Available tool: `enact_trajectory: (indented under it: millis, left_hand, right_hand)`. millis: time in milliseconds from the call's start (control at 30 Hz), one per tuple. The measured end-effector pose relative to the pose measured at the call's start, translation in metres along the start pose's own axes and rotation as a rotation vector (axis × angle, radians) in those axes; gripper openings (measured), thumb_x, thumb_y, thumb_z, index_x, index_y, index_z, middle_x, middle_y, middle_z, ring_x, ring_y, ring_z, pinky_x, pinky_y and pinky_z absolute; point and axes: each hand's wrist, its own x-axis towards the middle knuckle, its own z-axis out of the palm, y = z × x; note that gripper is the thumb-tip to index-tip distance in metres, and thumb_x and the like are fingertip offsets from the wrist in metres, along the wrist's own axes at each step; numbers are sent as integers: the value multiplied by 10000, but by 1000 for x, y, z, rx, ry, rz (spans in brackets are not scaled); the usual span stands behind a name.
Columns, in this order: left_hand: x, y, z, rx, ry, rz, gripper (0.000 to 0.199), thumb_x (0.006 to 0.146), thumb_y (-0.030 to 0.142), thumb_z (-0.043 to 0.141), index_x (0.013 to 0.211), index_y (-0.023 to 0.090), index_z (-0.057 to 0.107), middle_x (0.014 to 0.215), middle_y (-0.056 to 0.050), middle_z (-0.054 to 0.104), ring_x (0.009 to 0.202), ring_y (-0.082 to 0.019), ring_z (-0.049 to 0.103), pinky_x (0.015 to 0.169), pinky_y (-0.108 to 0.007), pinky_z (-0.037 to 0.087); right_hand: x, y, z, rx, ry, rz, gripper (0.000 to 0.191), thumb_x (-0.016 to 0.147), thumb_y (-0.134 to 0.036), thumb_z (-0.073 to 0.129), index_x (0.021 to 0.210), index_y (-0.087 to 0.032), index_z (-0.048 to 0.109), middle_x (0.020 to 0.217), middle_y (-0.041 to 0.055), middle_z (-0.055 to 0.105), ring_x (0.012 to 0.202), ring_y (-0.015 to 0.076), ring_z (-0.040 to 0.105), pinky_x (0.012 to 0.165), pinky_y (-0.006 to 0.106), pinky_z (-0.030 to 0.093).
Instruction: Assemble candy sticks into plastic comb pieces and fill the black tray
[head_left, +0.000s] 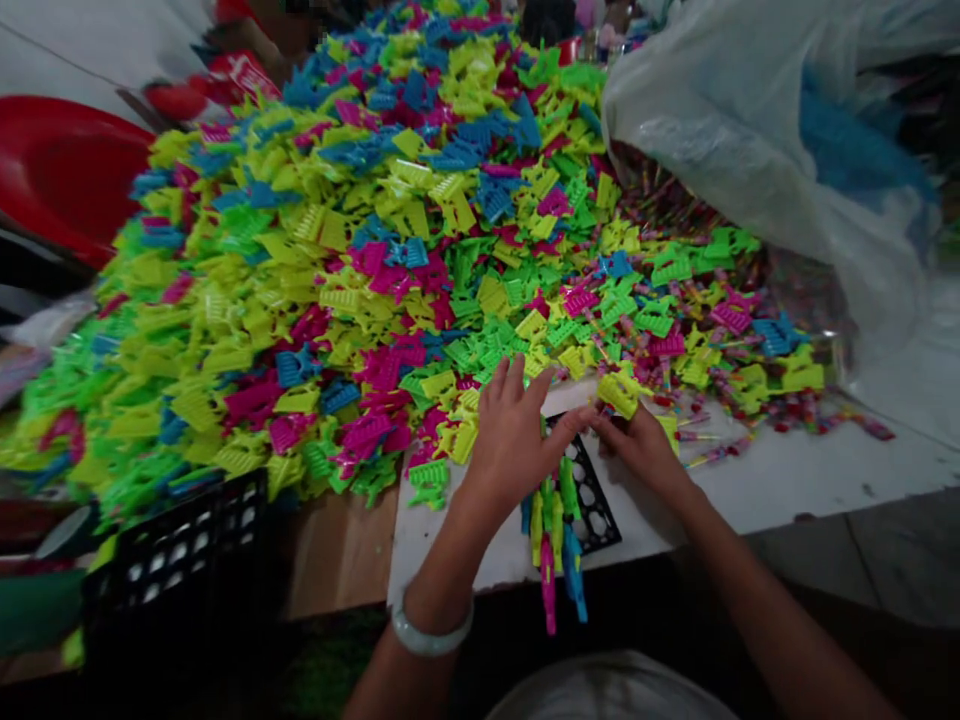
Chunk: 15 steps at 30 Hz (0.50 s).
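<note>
My left hand (514, 430), with a pale bangle (431, 630) on its wrist, is over the work surface with its fingers spread, its thumb reaching toward my right hand. My right hand (637, 440) pinches a yellow plastic piece (619, 395) near that thumb tip. Below and between the hands lies a black tray with round holes (596, 510). Green, yellow, pink and blue pieces (555, 530) stand in a cluster at its left side, some jutting past the table's front edge.
A large heap of bright plastic pieces (300, 270) fills the back and left. Small wrapped sticks (705, 435) lie at right beside a big translucent bag (750, 130). A black crate (180, 550) stands front left, a red basin (67, 180) far left.
</note>
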Motion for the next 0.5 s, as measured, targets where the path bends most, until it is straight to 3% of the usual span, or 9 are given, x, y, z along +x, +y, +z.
enact_trajectory:
  millis: [100,200,400,500]
  left_hand:
    - [2,-2,4,54,-14,7,430,903,418,475,1245,165,540,1409,-147,462,1340,-302,370,1105,-520,314]
    - [2,-5,5,57,-2,29,355,930,318,421,1203,142,563,1239,-125,603,1231,-258,472,1074,-467,368]
    - [6,-3,2,52,1,43,305,932,300,418,1151,175,589,1088,-85,663,1104,-239,528,987,-436,435]
    - [7,-3,3,59,-1,35,309,943,280,391,1148,163,591,1091,-89,661,1102,-234,524,989,-430,433]
  right_hand:
    - [5,-2,10,151,-114,10,396,807,-537,591,983,-190,515,628,-16,619,559,171,609,563,294,507]
    - [9,4,20,196,-205,58,356,787,-505,631,943,-195,553,641,-4,652,565,183,624,567,307,521]
    - [29,6,32,207,-162,64,243,815,-453,615,858,-220,561,553,-21,621,461,195,601,442,292,476]
    - [39,3,34,51,-196,57,196,862,-407,568,812,-218,544,486,-36,574,409,188,567,433,290,456]
